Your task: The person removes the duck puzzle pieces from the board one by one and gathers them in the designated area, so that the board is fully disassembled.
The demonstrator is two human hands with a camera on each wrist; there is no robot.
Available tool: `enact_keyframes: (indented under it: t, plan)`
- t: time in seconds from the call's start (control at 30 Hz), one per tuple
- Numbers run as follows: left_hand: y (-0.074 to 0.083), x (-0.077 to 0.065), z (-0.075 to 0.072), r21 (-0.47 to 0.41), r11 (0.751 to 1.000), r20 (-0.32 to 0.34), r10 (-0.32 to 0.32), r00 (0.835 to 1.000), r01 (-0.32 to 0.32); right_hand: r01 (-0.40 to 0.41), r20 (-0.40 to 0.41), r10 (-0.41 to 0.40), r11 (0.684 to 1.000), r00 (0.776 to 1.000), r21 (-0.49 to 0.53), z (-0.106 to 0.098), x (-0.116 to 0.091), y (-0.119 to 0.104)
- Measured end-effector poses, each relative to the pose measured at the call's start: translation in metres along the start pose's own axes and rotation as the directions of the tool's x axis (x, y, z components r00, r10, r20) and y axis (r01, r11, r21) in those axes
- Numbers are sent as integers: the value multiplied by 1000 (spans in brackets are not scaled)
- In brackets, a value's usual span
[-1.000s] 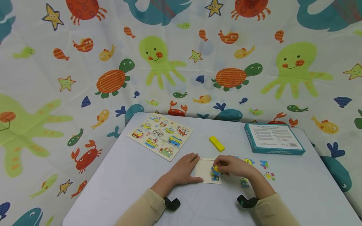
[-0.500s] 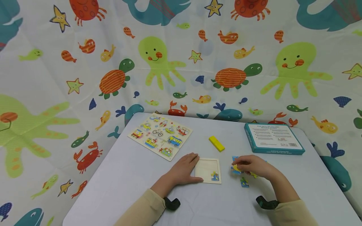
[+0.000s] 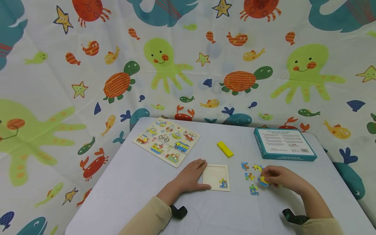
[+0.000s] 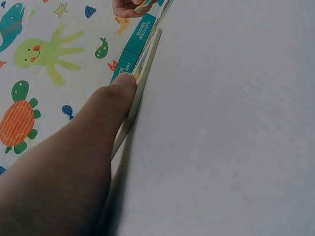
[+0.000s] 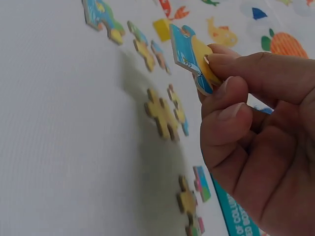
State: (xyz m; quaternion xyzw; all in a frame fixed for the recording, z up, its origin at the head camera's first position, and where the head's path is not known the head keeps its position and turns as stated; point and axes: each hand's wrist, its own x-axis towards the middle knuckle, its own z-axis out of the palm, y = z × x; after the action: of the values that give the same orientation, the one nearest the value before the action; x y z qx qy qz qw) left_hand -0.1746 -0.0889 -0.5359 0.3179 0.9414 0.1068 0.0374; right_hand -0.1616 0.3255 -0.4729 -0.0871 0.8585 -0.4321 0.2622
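My left hand (image 3: pixel 191 176) lies with fingers extended on the left edge of a small square wooden puzzle tray (image 3: pixel 211 176). Its thumb (image 4: pixel 106 105) presses along the tray's near edge in the left wrist view. One puzzle piece (image 3: pixel 223 183) sits in the tray's lower right corner. To the right of the tray, my right hand (image 3: pixel 280 178) pinches a blue and yellow puzzle piece (image 5: pixel 186 51) between thumb and fingers, held above the table. Several loose pieces lie around and below it, among them a blue-green piece (image 3: pixel 254 190) and an orange-blue piece (image 3: pixel 245 166).
A vehicle picture board (image 3: pixel 164 138) lies at the back left. Behind the tray is a yellow block (image 3: pixel 225 149). A flat teal box (image 3: pixel 285 144) stands at the back right of the white table (image 3: pixel 164 212), before a sea-animal curtain (image 3: pixel 188 75).
My right hand has moved right from above the tray to over the loose pieces, still pinching the blue and yellow piece. The left hand has stayed on the tray.
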Motion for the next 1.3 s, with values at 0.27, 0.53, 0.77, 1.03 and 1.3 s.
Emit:
enact_keyframes:
  t: [0.27, 0.53, 0.77, 1.03, 1.3]
  plan:
    - [0, 0, 0, 2, 1000, -5, 0, 1000, 0, -25, 53, 25, 1000, 998, 6, -1, -5, 13]
    - [-2, 1, 1, 9, 1000, -14, 12, 1000, -12, -4, 85, 4, 1000, 996, 2, 1, -7, 20]
    - [-2, 2, 3, 25, 999, -20, 22, 1000, -21, -19, 74, 21, 999, 997, -34, 3, -6, 23]
    - [-1, 1, 0, 20, 999, -14, 26, 1000, -26, -26, 70, 30, 998, 997, -52, 3, -9, 23]
    - [0, 1, 0, 16, 1000, -8, 13, 1000, -13, -57, 46, 61, 994, 997, -90, 2, -11, 20]
